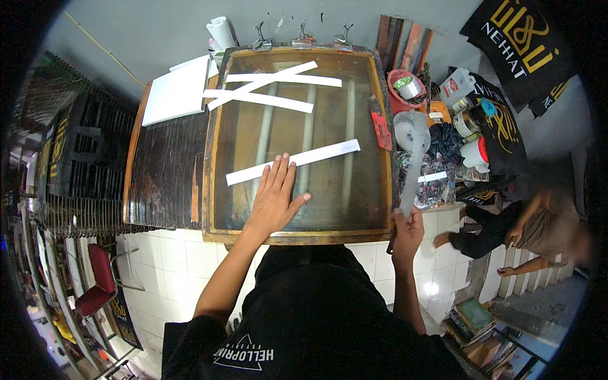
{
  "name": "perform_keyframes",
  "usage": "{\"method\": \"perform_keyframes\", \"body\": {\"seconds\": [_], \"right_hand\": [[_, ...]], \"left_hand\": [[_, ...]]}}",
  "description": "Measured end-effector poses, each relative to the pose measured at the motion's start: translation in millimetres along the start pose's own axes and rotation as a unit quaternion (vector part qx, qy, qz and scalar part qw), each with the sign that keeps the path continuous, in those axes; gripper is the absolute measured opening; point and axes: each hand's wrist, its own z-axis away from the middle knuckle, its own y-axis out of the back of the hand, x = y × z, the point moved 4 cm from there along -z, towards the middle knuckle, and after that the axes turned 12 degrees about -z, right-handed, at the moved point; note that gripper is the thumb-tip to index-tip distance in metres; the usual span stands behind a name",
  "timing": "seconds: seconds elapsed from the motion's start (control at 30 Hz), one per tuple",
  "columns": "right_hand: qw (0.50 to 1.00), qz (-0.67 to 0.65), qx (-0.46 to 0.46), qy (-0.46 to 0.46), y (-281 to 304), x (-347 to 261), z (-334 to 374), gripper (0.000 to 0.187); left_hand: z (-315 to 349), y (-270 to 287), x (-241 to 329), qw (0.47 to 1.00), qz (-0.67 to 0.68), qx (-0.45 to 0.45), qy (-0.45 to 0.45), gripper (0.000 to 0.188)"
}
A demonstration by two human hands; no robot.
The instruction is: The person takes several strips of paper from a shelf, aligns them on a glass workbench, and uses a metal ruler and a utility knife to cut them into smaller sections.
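Note:
A glass-topped table in a wooden frame (215, 152) is in front of me. My left hand (274, 190) lies on the glass, fingers spread, the fingertips on the lower edge of a white paper strip (329, 152) that slants up to the right. Beyond it, other white paper strips (266, 100) cross one another. At the table's right edge my right hand (406, 233) is closed around what looks like a long knife (413, 183), its pale, blurred blade pointing away from me. Part of a dark handle shows below the fist.
A stack of white paper (177, 95) sits on the dark side table (166, 164). A red cutter (380, 123) rests on the frame's right side. Metal hinge clamps (303, 38) line the far edge. Tubs and jars (470, 120) crowd the right. Another person (538, 221) is at far right.

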Motion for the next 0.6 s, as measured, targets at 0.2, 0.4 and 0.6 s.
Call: {"method": "perform_keyframes", "body": {"seconds": [0.2,0.4,0.6], "right_hand": [[0.957,0.25,-0.129,0.067,-55,4,20,0.044],[0.93,0.3,-0.204,0.051,-109,22,36,0.049],[0.929,0.329,-0.163,0.056,-127,28,35,0.05]], "left_hand": [[-26,0,1,1.0,0.017,0.01,0.01,0.08],[-32,-6,-2,0.999,0.024,0.036,-0.002,0.08],[-52,1,-14,0.997,0.066,0.047,-0.014,0.078]]}}
